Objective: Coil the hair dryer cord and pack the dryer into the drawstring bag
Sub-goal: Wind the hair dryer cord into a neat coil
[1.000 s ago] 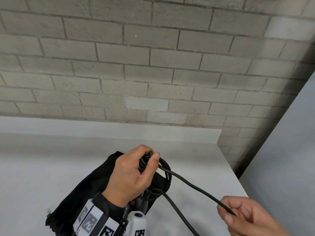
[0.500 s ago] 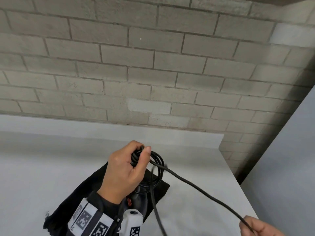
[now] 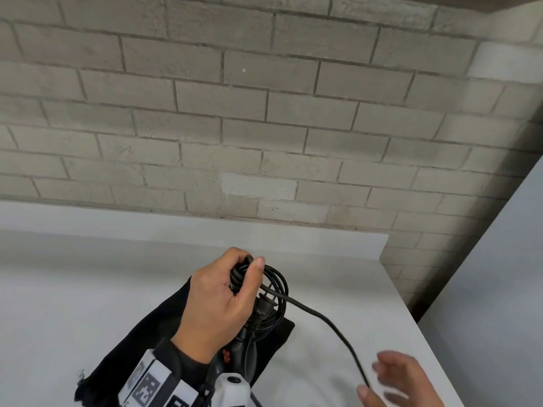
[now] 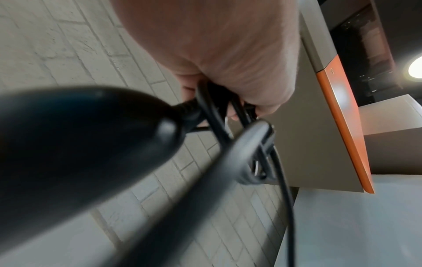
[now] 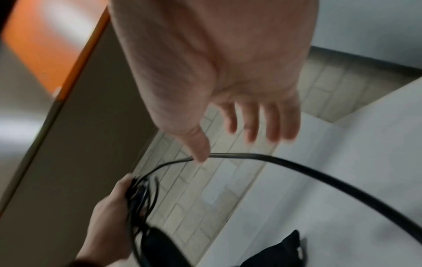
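My left hand (image 3: 244, 273) grips a bundle of black cord coils (image 3: 277, 289) above the table, thumb pressed over the loops. The plug (image 3: 264, 306) hangs beside the coil, prongs up. Below the hand the dark dryer handle (image 3: 244, 345) shows a red switch; the dryer body (image 4: 68, 144) fills the left wrist view, blurred. A free length of cord (image 3: 332, 324) runs down to the right past my right hand (image 3: 382, 380), whose fingers are spread and blurred. Its thumb (image 5: 200, 150) touches the cord (image 5: 297, 166). The black drawstring bag (image 3: 147, 345) lies flat under my left arm.
The white table (image 3: 88, 289) ends at a right edge near my right hand and at a low back ledge (image 3: 176, 227). A grey brick wall (image 3: 264, 113) stands behind. A grey panel (image 3: 499, 289) rises at the right.
My right hand pinched the cord and pulled it toward the lower right; now its fingers are spread and only the thumb touches the cord. My left hand kept its grip on the coil.
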Tool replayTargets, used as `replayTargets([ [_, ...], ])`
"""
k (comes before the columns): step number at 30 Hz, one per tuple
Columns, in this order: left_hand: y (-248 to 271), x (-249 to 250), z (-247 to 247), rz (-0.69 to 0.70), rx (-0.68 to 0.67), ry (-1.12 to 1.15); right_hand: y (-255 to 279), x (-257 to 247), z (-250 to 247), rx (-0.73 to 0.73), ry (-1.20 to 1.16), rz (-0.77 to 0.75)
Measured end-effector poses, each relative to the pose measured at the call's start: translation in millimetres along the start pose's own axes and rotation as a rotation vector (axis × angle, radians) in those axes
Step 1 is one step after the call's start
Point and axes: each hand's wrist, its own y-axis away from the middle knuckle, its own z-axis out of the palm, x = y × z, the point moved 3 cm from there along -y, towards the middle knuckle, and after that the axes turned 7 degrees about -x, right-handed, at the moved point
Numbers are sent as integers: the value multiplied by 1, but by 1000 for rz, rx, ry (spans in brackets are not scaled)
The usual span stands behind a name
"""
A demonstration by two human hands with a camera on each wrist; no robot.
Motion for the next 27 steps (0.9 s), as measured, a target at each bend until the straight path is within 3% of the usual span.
replayTargets([
  [2, 0, 1, 2, -10, 28, -10, 11, -21, 21, -6, 305, -217],
  [4, -1, 1, 4, -20, 47, -14, 25, -42, 56, -40, 295, -391],
  [8, 0, 3, 7, -17, 39, -31, 36, -52, 119, -528, 377, -197],
  [9, 0, 5, 8, -8, 29, -33, 35, -50, 129, -593, 354, -172],
  [11, 2, 8, 10, 1, 1, -22, 34, -49, 139, -625, 293, -172],
  [14, 4, 9, 13, -5, -46, 12, 31, -46, 142, -530, 225, -177],
  [19, 5, 6, 16, -35, -124, 101, 32, -42, 144, -524, 159, -257],
  [21, 4, 6, 15, -22, -120, 75, 31, -41, 143, -606, 70, -244],
  [25, 3, 1, 11, -62, -80, 92, 32, -44, 126, -903, -95, -169],
  [27, 5, 3, 15, -73, -100, 111, 24, -44, 116, -916, -231, -181],
])
